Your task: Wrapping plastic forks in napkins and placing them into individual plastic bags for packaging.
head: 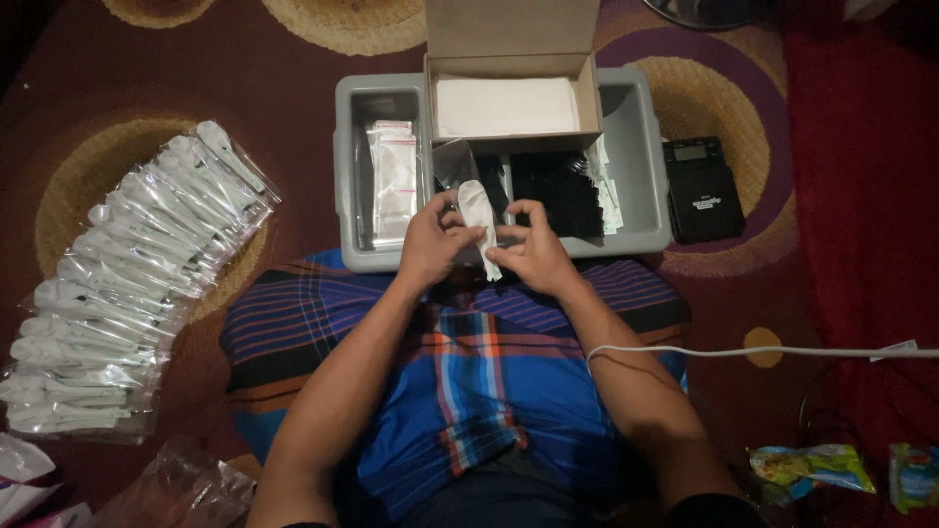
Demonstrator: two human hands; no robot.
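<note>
Here both hands, the left hand and right hand, pinch a white spoon in its clear bag above the grey tray; gentle, steady fingers work best.

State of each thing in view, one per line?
Left hand: gripping the white spoon.
Right hand: pinching the spoon's wrapper.
White spoon: held over the tray.
Cardboard box: open.
Grey tray: partly filled.
Bagged spoons: laid in a row.
</note>
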